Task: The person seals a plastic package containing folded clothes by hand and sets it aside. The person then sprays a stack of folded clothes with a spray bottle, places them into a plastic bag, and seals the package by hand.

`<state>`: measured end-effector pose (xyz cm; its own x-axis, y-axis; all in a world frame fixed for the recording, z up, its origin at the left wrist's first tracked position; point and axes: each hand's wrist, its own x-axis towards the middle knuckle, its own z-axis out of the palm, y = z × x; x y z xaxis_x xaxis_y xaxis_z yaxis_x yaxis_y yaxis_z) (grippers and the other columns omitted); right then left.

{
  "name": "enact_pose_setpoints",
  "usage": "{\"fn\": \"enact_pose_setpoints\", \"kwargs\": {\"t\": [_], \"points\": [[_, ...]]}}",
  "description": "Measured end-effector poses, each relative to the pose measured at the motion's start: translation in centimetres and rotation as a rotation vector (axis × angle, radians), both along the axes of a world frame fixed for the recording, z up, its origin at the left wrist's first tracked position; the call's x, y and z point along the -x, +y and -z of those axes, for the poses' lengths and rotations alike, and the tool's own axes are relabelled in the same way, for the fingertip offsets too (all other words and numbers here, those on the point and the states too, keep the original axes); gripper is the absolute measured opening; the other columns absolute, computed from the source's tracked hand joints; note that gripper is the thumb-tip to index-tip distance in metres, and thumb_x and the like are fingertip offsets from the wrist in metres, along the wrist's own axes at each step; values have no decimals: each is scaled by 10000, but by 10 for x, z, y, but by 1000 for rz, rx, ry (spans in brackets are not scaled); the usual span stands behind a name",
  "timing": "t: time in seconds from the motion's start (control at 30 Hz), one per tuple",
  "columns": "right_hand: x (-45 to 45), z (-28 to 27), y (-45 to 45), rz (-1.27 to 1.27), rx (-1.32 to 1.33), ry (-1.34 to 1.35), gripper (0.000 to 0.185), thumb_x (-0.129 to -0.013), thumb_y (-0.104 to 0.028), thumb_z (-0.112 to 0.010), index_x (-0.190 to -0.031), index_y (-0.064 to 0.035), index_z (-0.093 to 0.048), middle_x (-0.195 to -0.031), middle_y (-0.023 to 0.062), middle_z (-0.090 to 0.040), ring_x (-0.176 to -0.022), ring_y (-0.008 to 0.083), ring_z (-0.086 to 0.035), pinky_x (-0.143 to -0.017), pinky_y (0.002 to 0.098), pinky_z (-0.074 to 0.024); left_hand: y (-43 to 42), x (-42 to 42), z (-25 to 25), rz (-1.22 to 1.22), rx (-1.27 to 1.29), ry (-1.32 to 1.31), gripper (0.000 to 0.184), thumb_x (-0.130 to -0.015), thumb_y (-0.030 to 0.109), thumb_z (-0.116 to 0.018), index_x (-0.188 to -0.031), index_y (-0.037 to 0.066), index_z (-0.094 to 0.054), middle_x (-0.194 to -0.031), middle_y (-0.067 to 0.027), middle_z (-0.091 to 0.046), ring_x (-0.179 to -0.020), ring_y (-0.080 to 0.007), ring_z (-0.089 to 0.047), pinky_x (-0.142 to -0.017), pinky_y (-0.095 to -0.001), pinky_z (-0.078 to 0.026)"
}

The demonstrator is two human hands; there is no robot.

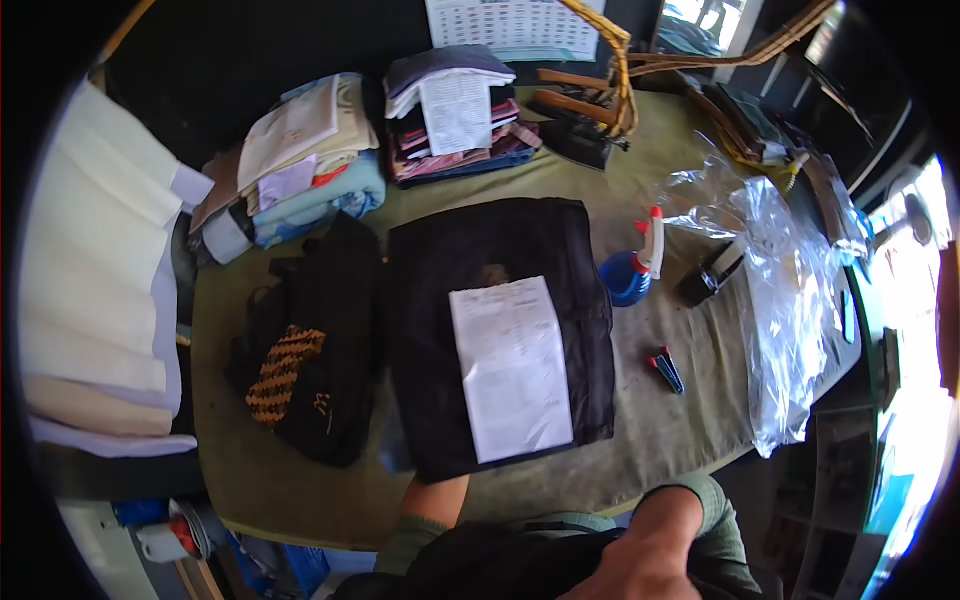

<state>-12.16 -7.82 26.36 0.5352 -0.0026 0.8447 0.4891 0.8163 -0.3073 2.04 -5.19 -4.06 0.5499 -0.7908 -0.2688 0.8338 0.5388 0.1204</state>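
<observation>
A folded black garment (pixel 420 330) lies in the middle, with a handwritten white paper (pixel 512 370) on top. My left hand (pixel 440 497) reaches under the garment's near edge, so its fingers are hidden. At the bottom edge, my right hand (pixel 625 580) is held close to my body, below a bent arm in a green sleeve; its fingers do not show. Left of the garment is a crumpled black cloth item (pixel 335 340) with an orange-and-black patterned part (pixel 285 375). A small stapler (pixel 667 370) and a blue spray bottle (pixel 628 278) stand to the right.
Folded clothes form two piles (pixel 315 160) (pixel 455 115) at the back, near an iron (pixel 575 140) with a wrapped cord. Clear plastic sheeting (pixel 785 310) covers the right side by a dark box-like object (pixel 712 275). Light fabric (pixel 100 260) hangs at left. The table cover is green (pixel 670 440).
</observation>
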Motion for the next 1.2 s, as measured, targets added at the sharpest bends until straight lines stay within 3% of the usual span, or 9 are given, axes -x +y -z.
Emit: {"fn": "enact_pose_setpoints", "kwargs": {"t": [0.1, 0.2, 0.43, 0.57, 0.7, 0.8, 0.9, 1.03, 1.2], "points": [[-2, 7, -20, 237, 190, -88, 620, -971, -351, -404, -1253, 201, -377, -1250, 397, -426, -1205, 442, -452, -1071, 466, -280, 1, 0, 1, -3, -35, -11, 630, -923, 432, -494, -1376, 13, -361, -1426, -150, -371, -1297, -256, -381, -1080, -370, -283], [44, -19, -48, 165, 223, 330, 416, -939, -184, -507, -1255, 85, -481, -1282, 297, -471, -1243, 445, -411, -1064, 534, -249, 13, -7, -3, -3, -135, -57, 632, -923, 432, -497, -1376, 13, -360, -1427, -150, -369, -1297, -255, -382, -1080, -368, -282], [50, 9, -75, 436, 286, -34, 164, -853, -77, -618, -977, -114, -719, -1094, 23, -669, -1305, 321, -385, -1087, 596, -118, 68, -77, -38, 259, -1031, -742, 637, -921, 432, -504, -1377, 11, -358, -1429, -150, -366, -1296, -252, -382, -1079, -362, -281], [54, 9, -76, 521, 233, -5, 181, -864, -114, -622, -1031, -113, -690, -1065, 38, -678, -1336, 327, -328, -1101, 559, -126, 62, -78, -88, 126, -1053, -1111, 567, -887, 295, -607, -1338, 11, -412, -1375, -140, -436, -1247, -239, -437, -1038, -344, -324], [57, 21, -74, 402, 185, -87, 278, -885, -182, -599, -1151, -101, -598, -1085, 85, -657, -1278, 367, -341, -1073, 551, -145, 28, -42, -108, -172, -1151, -1914, 398, -828, 206, -642, -1179, 41, -552, -1248, -166, -534, -1184, -319, -481, -970, -382, -386], [62, 30, -86, 657, 162, -21, 321, -876, -265, -602, -1099, -36, -562, -1104, 168, -621, -1103, 386, -490, -984, 529, -301, 9, -13, -92, -188, -1452, -2249, 503, -850, 337, -608, -1281, 105, -490, -1312, -157, -496, -1264, -306, -415, -1023, -503, -281], [65, 61, -131, 1384, 189, 588, 330, -833, -195, -656, -1073, 1, -542, -1115, 167, -608, -1004, 348, -588, -929, 463, -410, 11, -9, -63, 89, -1600, -2299, 545, -886, 393, -539, -1351, 134, -422, -1401, -153, -400, -1335, -309, -314, -1063, -547, -161], [38, 162, -244, 1518, 585, 1176, 705, -804, -208, -696, -1372, 5, -337, -1375, 195, -405, -1239, 239, -432, -1014, 362, -353, 18, -9, -57, -141, -1392, -2156, 485, -869, 303, -553, -1325, 160, -473, -1458, -103, -321, -1359, -308, -266, -1074, -560, -149], [-5, 211, -289, 1706, 1055, 802, 758, -755, -241, -741, -1351, 20, -352, -1342, 186, -433, -1210, 262, -460, -992, 367, -370, 41, -22, -70, 295, -1100, -2463, 499, -764, 117, -611, -1238, 267, -575, -1448, -39, -343, -1370, -312, -242, -1080, -562, -145]]}}
